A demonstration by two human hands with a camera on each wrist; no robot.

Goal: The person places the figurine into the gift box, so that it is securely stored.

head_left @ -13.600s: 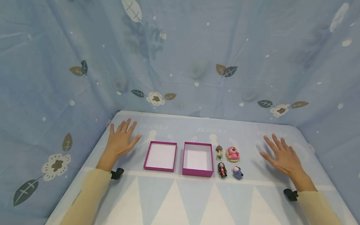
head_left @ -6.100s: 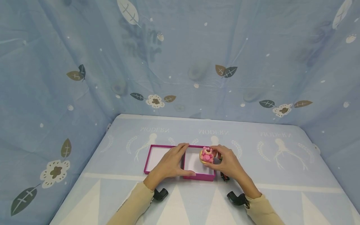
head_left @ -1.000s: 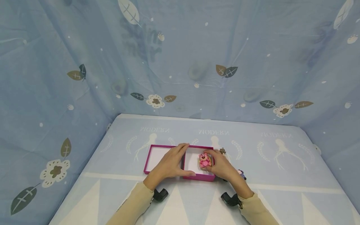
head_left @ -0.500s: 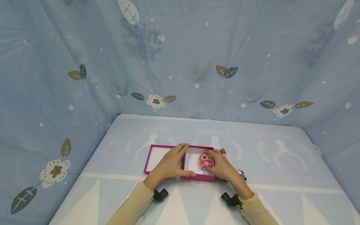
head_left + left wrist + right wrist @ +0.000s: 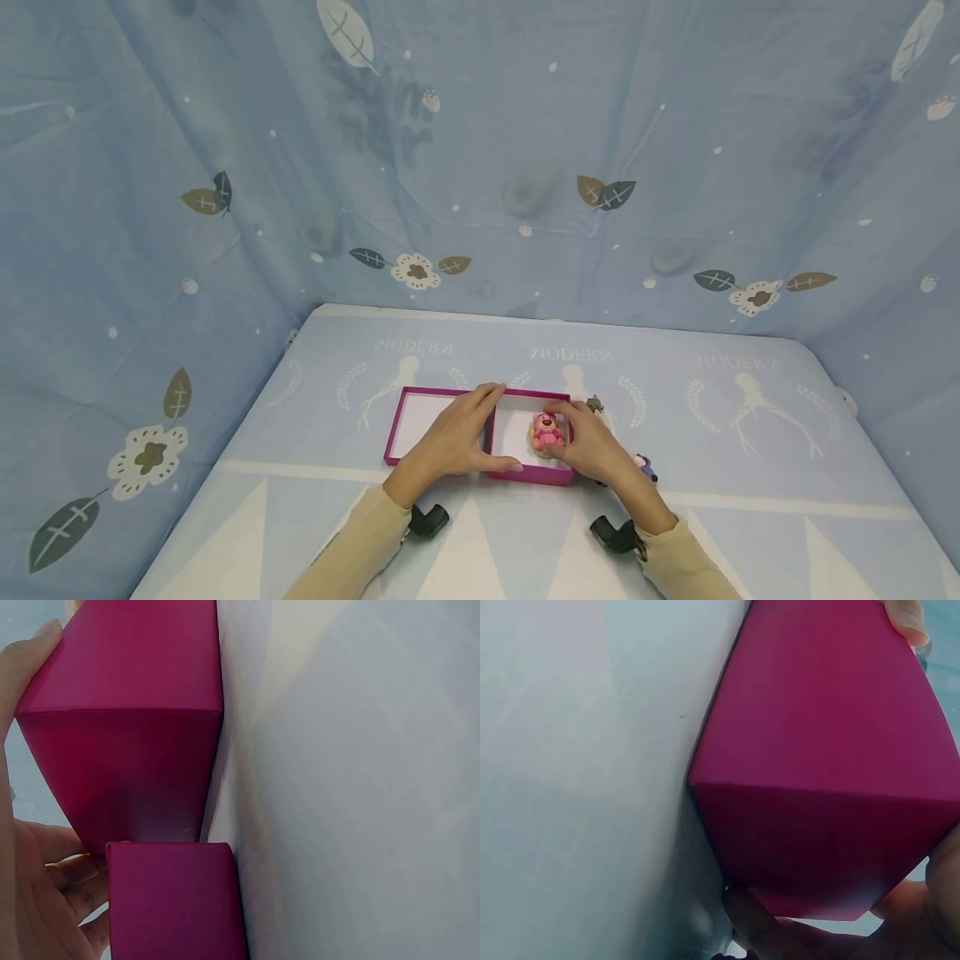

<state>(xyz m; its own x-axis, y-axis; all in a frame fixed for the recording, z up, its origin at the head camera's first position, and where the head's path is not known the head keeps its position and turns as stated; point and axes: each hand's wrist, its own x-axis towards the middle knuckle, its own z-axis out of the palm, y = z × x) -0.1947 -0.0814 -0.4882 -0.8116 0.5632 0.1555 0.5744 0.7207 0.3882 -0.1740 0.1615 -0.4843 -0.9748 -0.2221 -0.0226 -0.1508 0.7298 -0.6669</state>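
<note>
A pink bear figurine with a yellow rim is inside the open magenta box, toward its right side. My right hand reaches over the box's right wall and pinches the bear between thumb and fingers. My left hand grips the box from the left, thumb at the front edge and fingers toward the back. Both wrist views show the outer walls of the box, with the bear hidden. Left of the box lies the shallow magenta lid, white inside, partly covered by my left hand.
Right of the box, a small brown-headed figure shows behind my right hand. A blue-purple figure peeks out beside the right forearm. A dark figure is mostly hidden under that hand. Blue patterned cloth encloses the table's back and sides.
Earlier both hands were spread apart and the bear lay on the table; it has since come over and down into the box. In the last second the bear tilts slightly; the left hand stays put.
</note>
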